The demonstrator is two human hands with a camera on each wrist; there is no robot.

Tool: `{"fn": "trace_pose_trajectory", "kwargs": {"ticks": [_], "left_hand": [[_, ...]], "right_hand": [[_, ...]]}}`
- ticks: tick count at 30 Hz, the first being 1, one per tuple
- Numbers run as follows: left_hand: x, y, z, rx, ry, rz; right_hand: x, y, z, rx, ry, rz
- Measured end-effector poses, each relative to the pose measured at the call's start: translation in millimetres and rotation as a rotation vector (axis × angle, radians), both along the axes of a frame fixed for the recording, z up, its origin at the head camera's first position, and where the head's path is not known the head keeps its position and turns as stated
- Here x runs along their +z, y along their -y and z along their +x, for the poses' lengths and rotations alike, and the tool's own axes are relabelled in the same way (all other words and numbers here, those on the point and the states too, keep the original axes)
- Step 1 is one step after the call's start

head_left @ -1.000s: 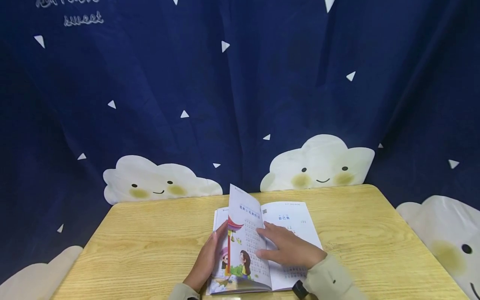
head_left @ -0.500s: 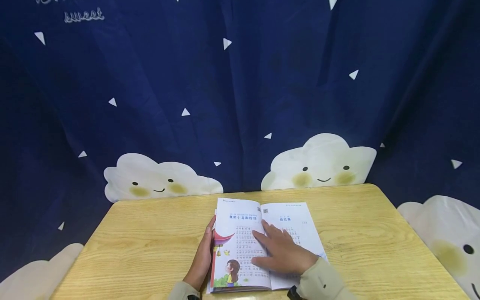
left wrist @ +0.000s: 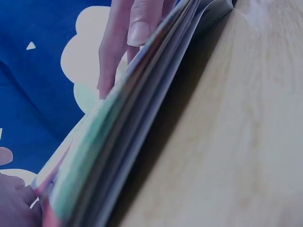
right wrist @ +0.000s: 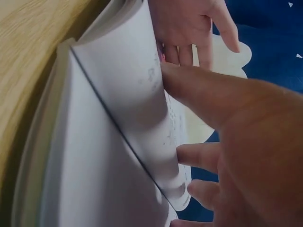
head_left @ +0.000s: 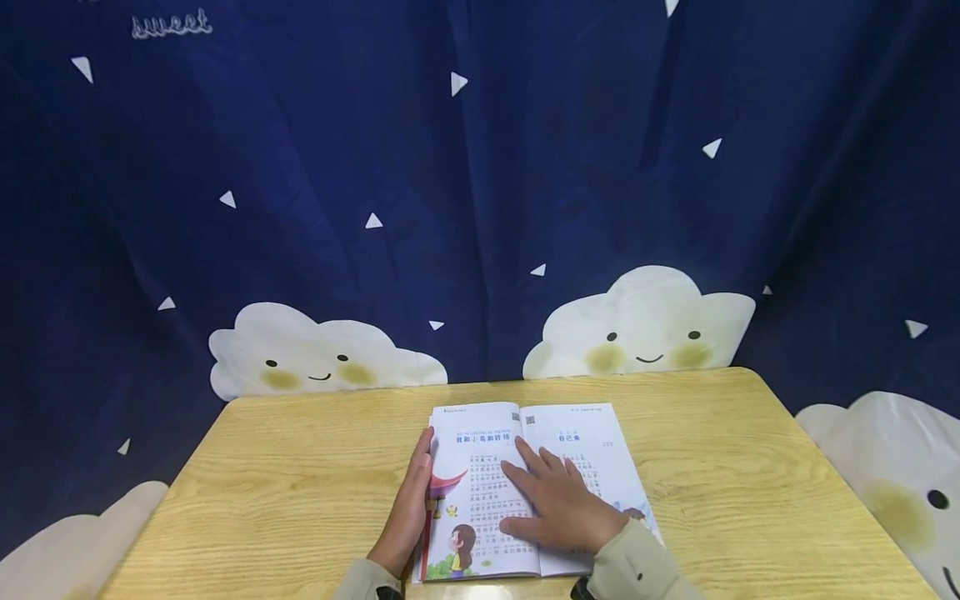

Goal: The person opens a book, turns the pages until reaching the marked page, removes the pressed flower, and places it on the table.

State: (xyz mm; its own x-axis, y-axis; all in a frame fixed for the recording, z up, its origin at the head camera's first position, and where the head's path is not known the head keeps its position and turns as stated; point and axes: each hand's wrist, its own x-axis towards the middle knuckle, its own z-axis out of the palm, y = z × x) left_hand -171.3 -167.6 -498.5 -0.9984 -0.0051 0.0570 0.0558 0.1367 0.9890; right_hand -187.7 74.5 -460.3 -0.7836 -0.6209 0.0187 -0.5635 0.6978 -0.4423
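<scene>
An open book point(head_left: 491, 417) lies on the wooden table, with printed text on both pages and a drawn girl at the lower left. My right hand point(head_left: 566, 504) rests spread over its middle, fingertips and thumb on the left page near the fold. My left hand point(head_left: 408, 508) lies along the left edge, its fingers against the pages. In the left wrist view, the right hand's fingers point(left wrist: 137, 33) press down on the book point(left wrist: 118, 123), whose stacked page edges show. The right wrist view has the left hand point(right wrist: 182, 26) beyond the page, its thumb apart and fingertips partly hidden.
The wooden table point(head_left: 300, 467) extends to both sides of the book. A dark blue curtain point(head_left: 480, 183) hangs behind it, printed with white triangles and smiling clouds point(head_left: 645, 317).
A raised page has come down onto the left side and now lies flat. My left hand has shifted slightly left to the outer edge, while the right hand has stayed over the middle.
</scene>
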Motion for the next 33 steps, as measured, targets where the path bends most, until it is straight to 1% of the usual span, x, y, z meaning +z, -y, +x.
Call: {"fn": "trace_pose_trajectory", "kwargs": {"ticks": [3,7,10,11,14,16,18,20,24,26,30,33], "left_hand": [[-0.7,0.3,-0.9,-0.006,-0.036,-0.046],[-2.4,-0.1,-2.3,-0.040,-0.116,-0.128],[-4.8,-0.1,-2.7,-0.077,-0.190,-0.210],[-5.5,0.2,-2.5,-0.093,-0.206,-0.233],[-8.0,1.4,-2.0,-0.156,-0.245,-0.347],[-8.9,2.1,-1.7,-0.204,-0.260,-0.427],[-9.1,2.6,-1.4,-0.245,-0.261,-0.519],[-9.0,2.7,-0.6,-0.275,-0.258,-0.588],[-8.7,1.7,1.0,-0.297,-0.248,-0.700],[-9.3,1.0,1.8,-0.300,-0.256,-0.745],[-10.3,-0.2,3.0,-0.301,-0.278,-0.809],[-9.9,-1.2,2.7,-0.298,-0.295,-0.837]], "right_hand": [[-0.5,0.1,-0.9,-0.001,-0.018,0.005],[-1.1,0.2,-1.7,-0.001,-0.049,0.020],[-1.8,0.4,-1.7,0.003,-0.071,0.036],[-2.1,0.5,-1.6,0.005,-0.076,0.040],[-3.1,0.5,-1.4,0.011,-0.086,0.054],[-3.4,0.4,-1.4,0.011,-0.089,0.060],[-3.2,0.6,-1.3,0.011,-0.092,0.066],[-2.2,1.2,-0.8,0.011,-0.093,0.072],[-0.8,2.1,0.0,0.018,-0.102,0.071],[-0.7,2.1,0.2,0.017,-0.100,0.072],[-2.9,1.1,-1.1,0.013,-0.089,0.071],[-4.1,-0.7,-4.1,0.008,-0.079,0.054]]}}
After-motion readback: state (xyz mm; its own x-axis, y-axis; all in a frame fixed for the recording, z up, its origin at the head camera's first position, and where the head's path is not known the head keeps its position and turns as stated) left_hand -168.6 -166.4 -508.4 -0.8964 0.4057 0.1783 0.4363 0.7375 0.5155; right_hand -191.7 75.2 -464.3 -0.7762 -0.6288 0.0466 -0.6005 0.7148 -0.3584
